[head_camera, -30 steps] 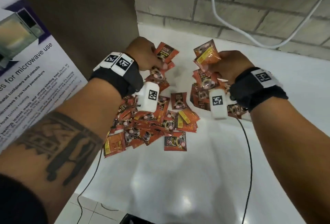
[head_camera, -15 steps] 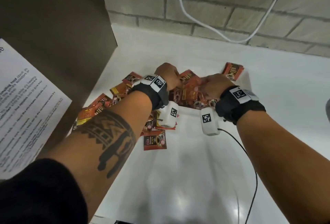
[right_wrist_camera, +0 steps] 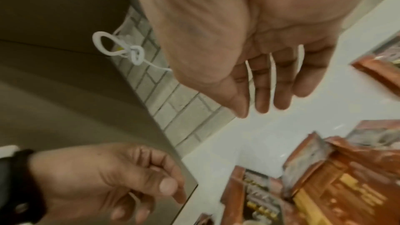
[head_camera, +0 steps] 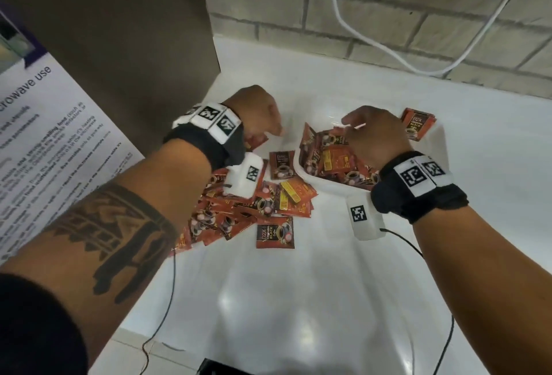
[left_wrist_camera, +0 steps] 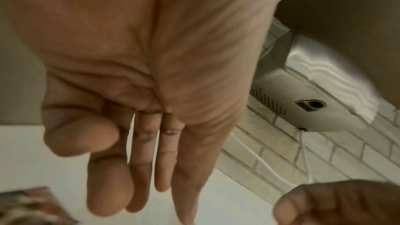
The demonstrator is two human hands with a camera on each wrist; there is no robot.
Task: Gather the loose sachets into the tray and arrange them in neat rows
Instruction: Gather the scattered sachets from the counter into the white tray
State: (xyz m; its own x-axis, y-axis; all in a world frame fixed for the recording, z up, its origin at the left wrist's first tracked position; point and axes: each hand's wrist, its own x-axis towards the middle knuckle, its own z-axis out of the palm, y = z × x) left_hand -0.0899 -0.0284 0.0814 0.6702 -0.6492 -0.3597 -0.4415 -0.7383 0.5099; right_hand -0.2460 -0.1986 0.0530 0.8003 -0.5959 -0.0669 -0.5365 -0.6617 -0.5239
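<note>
Partly done: a jumbled batch lies in the tray (head_camera: 439, 147) at centre right, unsorted, a pile (head_camera: 239, 210) remains on the tabletop (head_camera: 298, 300) lower left, and both hands' fingers (left_wrist_camera: 164, 151) hang relaxed, holding nothing.

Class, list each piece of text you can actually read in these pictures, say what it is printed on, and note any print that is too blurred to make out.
"D2X" and "BLACK": sachet propped at the tray far corner.
"D2X", "BLACK": lone sachet on the counter.
"crowave use": heading on the poster at left, cut off at the edge.
Poster body lines: too blurred to read.
Wrist-band square markers: patterns, no words.
Wrist views: sachet print blurred.
</note>
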